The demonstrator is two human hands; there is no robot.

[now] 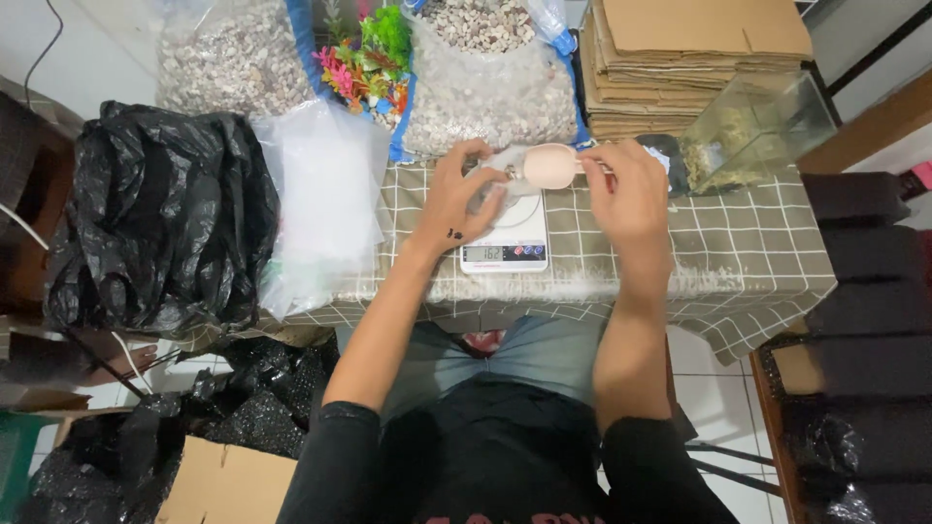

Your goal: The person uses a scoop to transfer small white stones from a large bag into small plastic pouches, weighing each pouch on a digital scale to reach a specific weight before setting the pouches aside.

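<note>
- the pale pink plastic scoop [549,165] hangs over the far edge of the white digital kitchen scale [507,236], its long axis running left to right: bowl to the left, handle to the right.
- the right hand [626,194] pinches the handle end between thumb and fingers, so the grip sits to the right of the bowl and the bowl points left toward the other hand.
- the left hand [456,199] is curled around a small clear plastic bag [495,180] that rests on the scale platform, holding it just beside and under the scoop's bowl; whether the bowl touches the bag's mouth is hard to tell.
- of the two hands, the left is nearer the bowl and the right nearer the handle's tip.
- the scale stands on a grey-green checked tablecloth [738,252], near the table's middle.
- farther back lie two big clear sacks of pale gravel [485,87], with bright plastic aquarium plants [369,58] between them.
- to the right stand a small glass tank [752,131] and a stack of flat brown cardboard [670,58].
- to the left lie a pile of clear bags [325,194] and a crumpled black plastic sack [160,213].
</note>
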